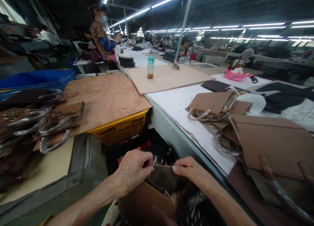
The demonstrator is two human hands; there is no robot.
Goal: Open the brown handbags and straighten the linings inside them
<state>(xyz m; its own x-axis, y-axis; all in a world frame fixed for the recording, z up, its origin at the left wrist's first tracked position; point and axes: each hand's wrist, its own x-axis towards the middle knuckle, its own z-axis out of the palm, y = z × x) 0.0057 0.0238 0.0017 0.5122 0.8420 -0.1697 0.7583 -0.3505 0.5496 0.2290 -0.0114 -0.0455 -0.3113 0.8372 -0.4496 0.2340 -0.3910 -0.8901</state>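
A brown handbag (144,200) rests low in front of me, its upper edge turned toward me and its lower part cut off by the frame. My left hand (136,165) pinches the edge of the bag's dark brown lining (162,177) between thumb and fingers. A short way to the right, my right hand (188,169) pinches the same edge, so the strip between both hands is drawn fairly straight. The bag's inside is mostly in shadow.
Brown handbags (274,147) with plastic-wrapped handles lie on the white table at right; more handbags (59,118) are piled at left. A yellow crate (122,128) stands under a plywood board (105,95). A bottle (150,69) stands farther back. A masked person (104,43) stands beyond.
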